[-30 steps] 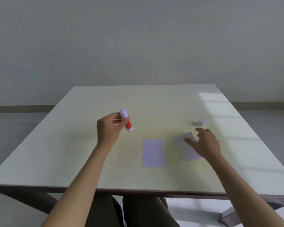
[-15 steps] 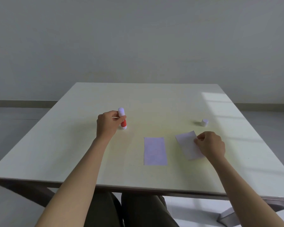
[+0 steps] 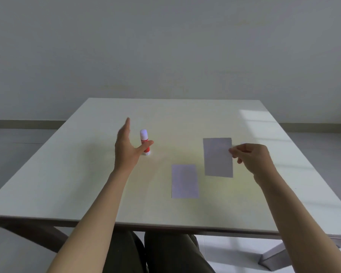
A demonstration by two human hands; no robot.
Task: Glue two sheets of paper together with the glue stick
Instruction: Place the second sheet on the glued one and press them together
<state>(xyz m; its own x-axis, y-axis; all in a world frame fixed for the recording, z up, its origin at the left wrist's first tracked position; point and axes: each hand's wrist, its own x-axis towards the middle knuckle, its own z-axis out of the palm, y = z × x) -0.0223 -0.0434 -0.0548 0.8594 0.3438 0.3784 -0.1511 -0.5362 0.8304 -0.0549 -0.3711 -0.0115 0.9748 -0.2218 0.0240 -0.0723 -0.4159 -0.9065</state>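
A red and white glue stick (image 3: 144,141) stands upright on the white table (image 3: 87,184), left of centre. My left hand (image 3: 126,148) is spread open just beside it, thumb in front of the stick, not gripping it. One pale lilac sheet of paper (image 3: 184,181) lies flat on the table near the middle. My right hand (image 3: 252,156) pinches the right edge of a second lilac sheet (image 3: 218,157) and holds it up off the table, facing me.
A grey wall rises behind the table's far edge. Sunlight falls on the right part of the tabletop (image 3: 264,123). My legs (image 3: 156,253) and a table leg (image 3: 272,259) show below the near edge.
My left hand stood the glue stick on the table and let go, fingers spreading. My right hand picked up the right sheet and lifted it upright. The small cap is no longer visible.
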